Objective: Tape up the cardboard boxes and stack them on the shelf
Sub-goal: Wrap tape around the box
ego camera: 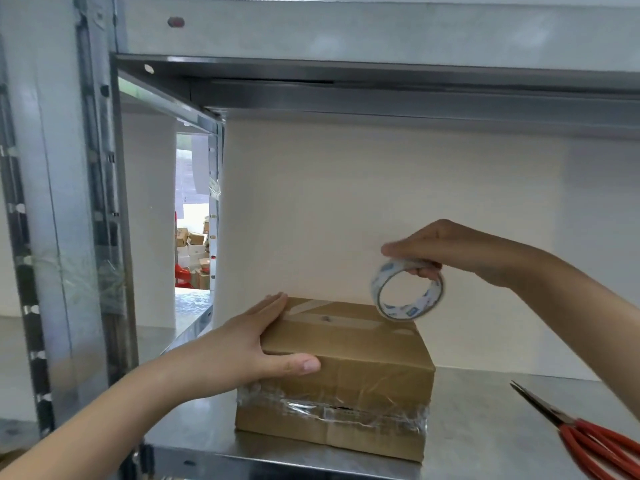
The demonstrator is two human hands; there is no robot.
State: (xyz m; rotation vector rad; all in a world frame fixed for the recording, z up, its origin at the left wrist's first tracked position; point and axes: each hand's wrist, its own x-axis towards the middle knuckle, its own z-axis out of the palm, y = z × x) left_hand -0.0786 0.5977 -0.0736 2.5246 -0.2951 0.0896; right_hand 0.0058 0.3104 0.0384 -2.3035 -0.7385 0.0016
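above the box (346,351), right hand (450,249) grips a blurred tape roll (401,311).

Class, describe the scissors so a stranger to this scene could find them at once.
Start at the metal shelf bearing the cardboard box. Right of the box, apart from it, the scissors lie flat. Their red handles set them apart from the brown box and the tape roll.

Matt cardboard box (346,368), glossy crinkled tape band (332,408); shelf (485,410) looks like brushed metal
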